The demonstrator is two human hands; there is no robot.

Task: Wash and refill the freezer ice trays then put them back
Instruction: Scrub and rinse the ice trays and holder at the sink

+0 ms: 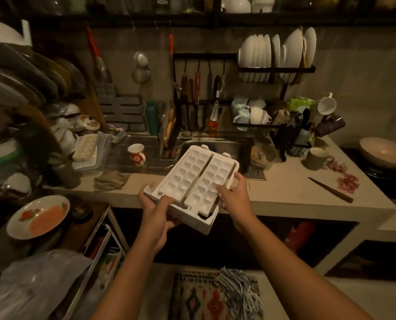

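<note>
Ice trays (192, 179), two long white plastic ones with rows of rounded square cells, are sitting side by side in a white plastic frame (192, 221). The frame is being held tilted above the counter (285, 192) edge, just in front of the steel sink (217, 148). The left hand (156, 211) is gripping the frame's near left corner, thumb on top and fingers curled beneath. The right hand (235, 195) is gripping its right side, thumb pressing the right tray and fingers hooking over the rim. A third ice tray (86, 147) is lying left of the sink, near a red mug (137, 154) and a crumpled grey cloth (111, 179).
</note>
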